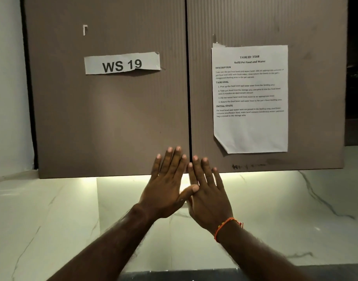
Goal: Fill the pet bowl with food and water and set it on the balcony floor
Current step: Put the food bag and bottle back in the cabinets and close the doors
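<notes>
No pet bowl, food or water shows in the head view. My left hand and my right hand are raised side by side, backs toward me, fingers spread and empty. They meet at the thumbs in front of the lower edge of a brown wall cabinet, just below the seam between its two shut doors. An orange thread bracelet circles my right wrist.
A "WS 19" paper label is taped on the left door, a printed task sheet on the right door. White marble wall tiles lit from under the cabinet lie below. A dark counter edge shows at the bottom.
</notes>
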